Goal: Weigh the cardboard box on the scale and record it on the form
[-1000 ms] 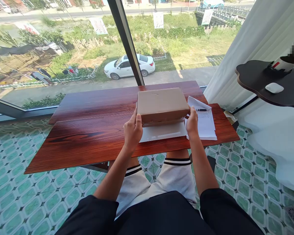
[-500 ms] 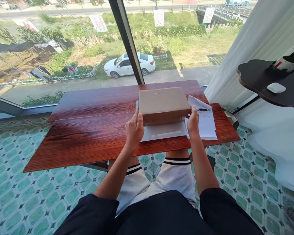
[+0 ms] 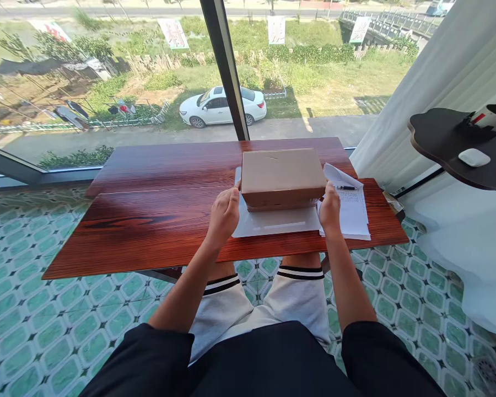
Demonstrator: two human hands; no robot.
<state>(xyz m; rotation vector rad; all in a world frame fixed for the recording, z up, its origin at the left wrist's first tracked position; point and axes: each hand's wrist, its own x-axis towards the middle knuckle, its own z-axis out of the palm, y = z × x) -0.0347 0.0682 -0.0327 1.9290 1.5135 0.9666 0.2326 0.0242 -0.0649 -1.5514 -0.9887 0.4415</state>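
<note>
A brown cardboard box [image 3: 283, 171] sits on a white sheet [image 3: 273, 221] on the dark red wooden table. Its upper part overhangs a narrower lower part at the front. At the box's left side is my left hand [image 3: 223, 215], its fingers closed and the tips against the edge, partly hidden. My right hand [image 3: 329, 208] grips the box's right front corner, with the far fingers hidden behind it. Just beyond that hand lie white papers [image 3: 351, 215] with handwriting, and a dark pen [image 3: 346, 188] rests on them.
The wooden table [image 3: 157, 220] stretches left under a large window. At the right, a dark wavy-edged shelf [image 3: 442, 132] carries a white rounded case [image 3: 474, 157] and a pot [image 3: 490, 118]. A white curtain [image 3: 400, 116] hangs beside the table's right end.
My left thumb has shifted off the front of the box to its left side. The right hand stays at the right corner. The whole view has moved slightly.
</note>
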